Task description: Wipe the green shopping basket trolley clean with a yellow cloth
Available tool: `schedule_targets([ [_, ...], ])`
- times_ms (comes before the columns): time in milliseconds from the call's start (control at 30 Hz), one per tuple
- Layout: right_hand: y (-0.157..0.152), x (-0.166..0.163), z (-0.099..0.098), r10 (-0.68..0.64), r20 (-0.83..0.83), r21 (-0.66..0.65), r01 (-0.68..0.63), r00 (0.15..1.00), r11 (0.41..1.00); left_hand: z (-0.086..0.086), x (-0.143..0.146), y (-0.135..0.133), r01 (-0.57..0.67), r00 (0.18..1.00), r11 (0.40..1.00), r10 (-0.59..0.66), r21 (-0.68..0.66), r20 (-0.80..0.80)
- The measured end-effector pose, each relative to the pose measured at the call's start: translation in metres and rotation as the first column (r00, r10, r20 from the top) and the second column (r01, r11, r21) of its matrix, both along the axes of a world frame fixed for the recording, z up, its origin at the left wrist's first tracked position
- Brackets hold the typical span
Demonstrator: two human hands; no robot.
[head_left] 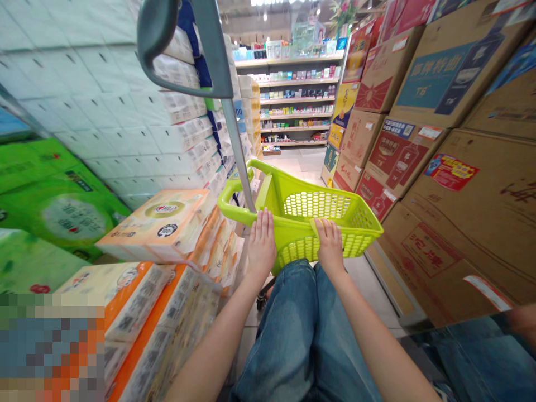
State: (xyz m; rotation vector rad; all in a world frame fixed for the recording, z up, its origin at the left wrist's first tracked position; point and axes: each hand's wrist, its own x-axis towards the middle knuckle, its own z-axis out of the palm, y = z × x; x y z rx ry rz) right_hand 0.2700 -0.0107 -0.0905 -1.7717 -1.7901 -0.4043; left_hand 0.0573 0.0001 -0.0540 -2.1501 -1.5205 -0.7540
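Lime basket (335, 207), beneath left hand (262, 241), right hand (330, 245)

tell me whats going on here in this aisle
A person in a shop aisle has both hands laid on the near rim of a lime-green basket. The left hand sits beside its grey handle pole, the right hand further along. Tissue packs are stacked on the left, cardboard cartons on the right.

Your shopping basket (335, 209) is lime green with a perforated mesh; tissue packs (161, 223) beside you, orange and cream.
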Motion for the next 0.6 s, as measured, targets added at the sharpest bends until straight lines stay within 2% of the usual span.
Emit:
schedule_targets([
  [100, -0.002, 0.013, -0.007, -0.067, -0.016, 0.006, 0.068, 0.998, 0.998, 0.001, 0.000, 0.000, -0.002, 1.000, 1.000, 0.002, 0.000, 0.002],
  [233, -0.002, -0.011, 0.004, -0.115, -0.060, -0.018, 0.114, 0.992, 0.993, 0.002, -0.001, 0.000, -0.001, 1.000, 1.000, 0.001, 0.003, -0.008],
  [467, 0.007, -0.102, 0.053, 0.106, -0.126, -0.101, -0.119, 0.986, 0.988, -0.001, -0.005, 0.003, -0.015, 0.999, 1.000, 0.016, 0.025, -0.035],
  [533, 0.008, -0.112, 0.058, 0.149, -0.142, -0.087, -0.162, 0.979, 0.983, 0.001, -0.009, 0.004, 0.002, 0.998, 1.000, 0.000, 0.028, -0.060],
  [600, 0.008, -0.107, 0.057, 0.185, -0.135, -0.061, -0.194, 0.973, 0.979, 0.003, -0.015, 0.005, 0.038, 0.995, 0.999, -0.036, 0.020, -0.098],
])
